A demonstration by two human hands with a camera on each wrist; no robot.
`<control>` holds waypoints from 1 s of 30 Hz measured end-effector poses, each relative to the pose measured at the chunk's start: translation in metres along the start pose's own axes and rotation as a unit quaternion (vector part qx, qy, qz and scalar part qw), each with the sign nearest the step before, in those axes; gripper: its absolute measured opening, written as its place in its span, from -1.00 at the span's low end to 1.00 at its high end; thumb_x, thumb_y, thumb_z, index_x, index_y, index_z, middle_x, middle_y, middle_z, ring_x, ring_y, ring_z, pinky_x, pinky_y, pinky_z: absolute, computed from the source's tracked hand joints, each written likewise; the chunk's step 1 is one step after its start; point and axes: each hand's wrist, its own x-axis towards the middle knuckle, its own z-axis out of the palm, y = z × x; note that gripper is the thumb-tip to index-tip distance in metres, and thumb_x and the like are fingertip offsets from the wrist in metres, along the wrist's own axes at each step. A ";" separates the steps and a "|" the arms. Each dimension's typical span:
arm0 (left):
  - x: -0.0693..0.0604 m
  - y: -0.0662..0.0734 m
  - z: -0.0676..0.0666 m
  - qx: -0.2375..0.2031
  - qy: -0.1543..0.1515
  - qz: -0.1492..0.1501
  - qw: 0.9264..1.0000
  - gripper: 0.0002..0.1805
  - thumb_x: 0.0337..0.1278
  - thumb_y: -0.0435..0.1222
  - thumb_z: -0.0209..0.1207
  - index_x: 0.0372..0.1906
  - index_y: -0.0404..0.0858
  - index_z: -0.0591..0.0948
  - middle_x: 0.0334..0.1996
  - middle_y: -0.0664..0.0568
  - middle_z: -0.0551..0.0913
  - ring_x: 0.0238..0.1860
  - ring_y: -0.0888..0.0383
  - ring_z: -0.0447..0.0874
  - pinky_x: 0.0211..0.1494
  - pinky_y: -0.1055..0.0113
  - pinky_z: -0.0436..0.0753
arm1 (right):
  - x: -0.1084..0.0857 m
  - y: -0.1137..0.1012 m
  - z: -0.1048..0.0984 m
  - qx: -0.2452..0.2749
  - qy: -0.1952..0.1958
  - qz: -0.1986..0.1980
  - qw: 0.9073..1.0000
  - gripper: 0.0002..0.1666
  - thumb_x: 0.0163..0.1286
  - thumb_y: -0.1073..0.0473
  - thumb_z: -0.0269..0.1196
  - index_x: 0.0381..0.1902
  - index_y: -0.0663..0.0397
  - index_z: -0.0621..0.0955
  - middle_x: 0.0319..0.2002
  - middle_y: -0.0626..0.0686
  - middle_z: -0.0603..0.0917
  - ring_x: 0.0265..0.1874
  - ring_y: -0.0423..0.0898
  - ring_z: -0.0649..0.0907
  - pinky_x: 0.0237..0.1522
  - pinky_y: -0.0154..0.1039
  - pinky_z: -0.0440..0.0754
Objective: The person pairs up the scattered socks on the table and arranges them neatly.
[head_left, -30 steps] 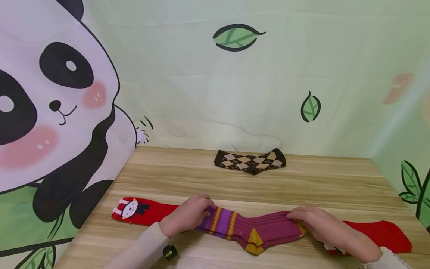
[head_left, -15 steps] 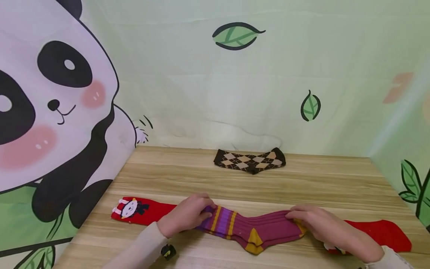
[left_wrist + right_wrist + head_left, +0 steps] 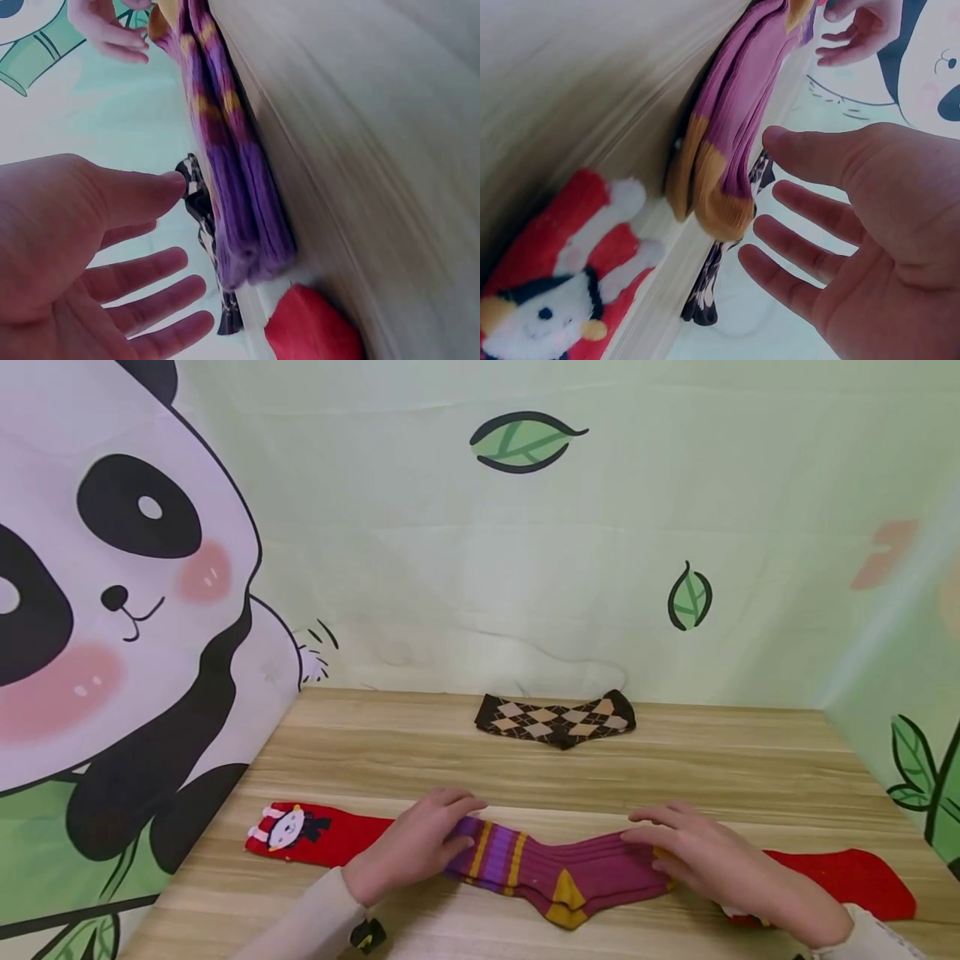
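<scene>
Two purple socks (image 3: 607,864), stacked as a pair, lie on the bench (image 3: 712,760) between two hands. The left hand (image 3: 416,843) is by the cuffs, the right hand (image 3: 720,864) by the toes; each grip is relaxed, fingers parted, holding nothing. Wood separates the pair from one argyle sock (image 3: 551,720), single or doubled unclear, along the back edge. Two red socks (image 3: 847,881) flank the pair, one beyond each end.
</scene>
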 end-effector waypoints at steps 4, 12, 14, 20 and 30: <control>-0.001 0.005 0.000 -0.004 0.000 0.013 1.000 -0.46 0.27 -0.27 0.38 0.33 -0.23 0.57 0.20 -0.06 0.62 0.20 0.01 0.60 0.25 0.06 0.63 | 0.003 -0.006 0.002 -0.003 0.003 -0.008 1.000 -0.41 0.25 0.24 0.49 0.23 -0.22 0.67 0.20 0.00 0.64 0.13 0.05 0.61 0.04 0.07 0.69; -0.003 0.014 0.004 0.001 -0.029 0.028 0.999 -0.51 0.20 -0.22 0.45 0.23 -0.20 0.65 0.12 -0.01 0.63 0.13 0.10 0.58 0.20 0.17 0.65 | 0.008 -0.015 0.008 0.012 -0.013 -0.029 0.999 -0.47 0.27 0.17 0.49 0.21 -0.22 0.68 0.15 -0.07 0.64 0.09 -0.03 0.60 0.04 0.01 0.70; -0.003 0.015 0.005 -0.001 -0.036 0.032 0.999 -0.54 0.19 -0.21 0.46 0.18 -0.20 0.68 0.09 0.01 0.64 0.10 0.13 0.57 0.17 0.22 0.65 | 0.009 -0.016 0.010 0.020 -0.022 -0.029 0.999 -0.49 0.29 0.16 0.48 0.20 -0.21 0.68 0.14 -0.07 0.64 0.08 -0.04 0.60 0.03 -0.01 0.70; -0.002 0.017 0.010 0.004 -0.049 0.046 0.998 -0.62 0.14 -0.19 0.48 0.06 -0.18 0.75 0.07 0.02 0.68 0.05 0.14 0.59 0.12 0.32 0.64 | 0.011 -0.020 0.017 0.050 -0.048 -0.023 0.997 -0.52 0.33 0.13 0.46 0.21 -0.21 0.69 0.12 -0.10 0.64 0.02 -0.13 0.56 0.02 -0.12 0.70; -0.002 0.018 0.015 0.009 -0.058 0.052 0.997 -0.71 0.11 -0.22 0.50 -0.04 -0.13 0.80 -0.02 0.08 0.70 -0.02 0.21 0.57 0.06 0.37 0.63 | 0.011 -0.019 0.027 0.056 -0.046 -0.045 0.996 -0.61 0.30 0.25 0.45 0.06 -0.23 0.74 -0.01 -0.15 0.62 -0.04 -0.15 0.58 -0.02 -0.16 0.69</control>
